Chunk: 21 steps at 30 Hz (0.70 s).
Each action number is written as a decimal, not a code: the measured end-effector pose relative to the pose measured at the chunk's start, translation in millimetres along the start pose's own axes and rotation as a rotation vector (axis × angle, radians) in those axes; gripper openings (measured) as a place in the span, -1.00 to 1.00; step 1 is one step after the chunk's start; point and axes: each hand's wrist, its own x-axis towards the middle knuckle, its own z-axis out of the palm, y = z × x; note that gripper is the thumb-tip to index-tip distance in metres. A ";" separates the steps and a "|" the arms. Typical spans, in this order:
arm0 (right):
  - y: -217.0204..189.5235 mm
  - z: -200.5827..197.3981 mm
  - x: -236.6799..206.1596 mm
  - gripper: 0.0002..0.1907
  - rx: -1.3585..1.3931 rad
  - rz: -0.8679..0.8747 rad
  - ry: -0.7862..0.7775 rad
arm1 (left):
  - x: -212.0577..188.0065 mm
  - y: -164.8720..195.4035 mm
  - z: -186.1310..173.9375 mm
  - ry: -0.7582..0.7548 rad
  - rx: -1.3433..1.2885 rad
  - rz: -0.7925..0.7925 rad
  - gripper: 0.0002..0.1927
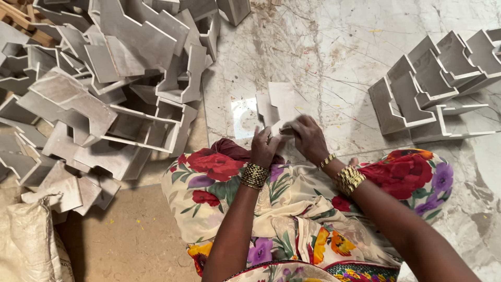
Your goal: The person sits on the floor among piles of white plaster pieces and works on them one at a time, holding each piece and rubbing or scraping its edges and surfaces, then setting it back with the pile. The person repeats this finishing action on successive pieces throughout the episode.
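I hold one grey notched panel piece [279,104] upright in front of my knees, over the marble floor. My left hand [265,148] grips its lower left edge. My right hand [309,137] is closed on its lower right edge, fingers pressed against the surface. Both wrists wear gold bangles. Whether the right hand also holds something small against the piece is hidden by the fingers.
A large jumbled heap of the same grey notched pieces [104,89] fills the left. A neat row of similar pieces [433,89] lies at the right on the marble floor [334,47]. A pale sack [31,240] sits at the lower left. My floral garment covers my lap.
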 end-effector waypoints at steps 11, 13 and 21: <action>31.9 6.7 44.0 -0.97 0.008 -0.108 -0.051 | 8.0 -1.3 -1.1 -0.052 -0.251 -0.086 -0.65; 22.1 2.0 5.0 -0.84 -0.025 -0.097 -0.120 | 11.7 -1.1 -0.9 -0.048 -0.311 -0.087 -0.67; 43.7 -35.5 -40.0 -0.83 0.329 0.498 0.169 | 8.0 47.0 -6.9 -0.222 0.508 0.274 -0.63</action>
